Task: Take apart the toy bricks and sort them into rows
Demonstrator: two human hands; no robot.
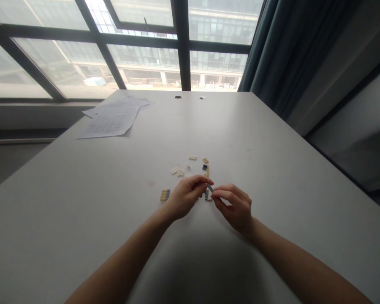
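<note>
My left hand and my right hand meet over the middle of the white table. Both pinch one small grey brick between their fingertips, the fingers curled closed. Just under it lies another grey piece. A yellow and grey brick lies to the left of my left hand. Beyond my hands several small cream and tan bricks are scattered, among them a tan one and a white flat one.
Sheets of printed paper lie at the table's far left. Two round cable holes sit near the far edge by the large window. A dark curtain hangs at the right.
</note>
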